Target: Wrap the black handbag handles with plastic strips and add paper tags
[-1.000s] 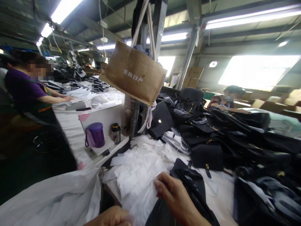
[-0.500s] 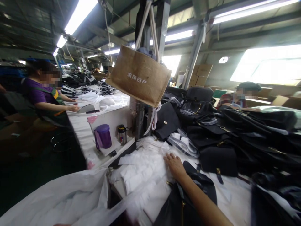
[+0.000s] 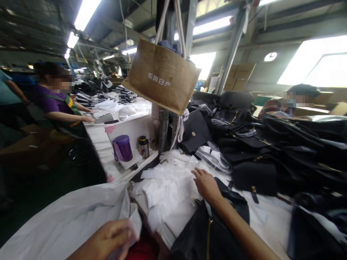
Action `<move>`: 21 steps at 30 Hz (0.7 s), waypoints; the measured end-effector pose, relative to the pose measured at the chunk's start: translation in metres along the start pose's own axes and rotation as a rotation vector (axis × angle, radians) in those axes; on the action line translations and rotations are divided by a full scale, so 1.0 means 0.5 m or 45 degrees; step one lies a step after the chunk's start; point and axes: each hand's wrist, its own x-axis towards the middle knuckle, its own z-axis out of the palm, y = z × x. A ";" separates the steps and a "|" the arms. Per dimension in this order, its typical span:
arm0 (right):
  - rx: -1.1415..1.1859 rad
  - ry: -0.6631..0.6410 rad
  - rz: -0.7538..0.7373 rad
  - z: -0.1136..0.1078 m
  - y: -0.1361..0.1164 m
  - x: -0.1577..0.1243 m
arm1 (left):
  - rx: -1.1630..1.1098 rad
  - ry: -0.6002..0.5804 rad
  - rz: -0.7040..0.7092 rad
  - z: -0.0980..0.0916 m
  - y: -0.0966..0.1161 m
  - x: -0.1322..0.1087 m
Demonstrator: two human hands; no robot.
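My left hand (image 3: 110,236) is at the bottom, its fingers closed on the edge of a large white plastic sack (image 3: 81,213) at the lower left. My right hand (image 3: 207,184) has its fingers spread at the right side of a heap of thin white sheets (image 3: 168,184), holding nothing. Below my right forearm lies a black bag (image 3: 197,231) with a gold zipper. A black flap bag (image 3: 193,131) with a gold clasp leans behind the heap.
A tan tote (image 3: 162,77) hangs from a post above the table. A purple cup (image 3: 122,148) and a steel flask (image 3: 144,147) stand left. Black bags (image 3: 255,177) are piled right. One person (image 3: 58,97) works at the far left table; another (image 3: 300,97) is behind the pile.
My left hand has come into view from the bottom edge, gripping the sack. My right hand has lifted slightly from the white sheets. The view has shifted, and another person shows at the left edge.
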 end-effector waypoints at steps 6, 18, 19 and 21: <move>1.404 -0.322 0.000 -0.076 -0.106 -0.142 | -0.042 -0.328 0.167 0.118 0.075 0.131; 1.646 0.102 0.279 -0.036 -0.109 -0.176 | 0.020 -0.332 0.252 0.177 0.069 0.221; 1.643 0.136 0.276 -0.032 -0.112 -0.176 | 0.008 -0.322 0.289 0.185 0.073 0.232; 1.678 0.197 0.286 -0.032 -0.120 -0.179 | 0.024 -0.313 0.318 0.202 0.078 0.254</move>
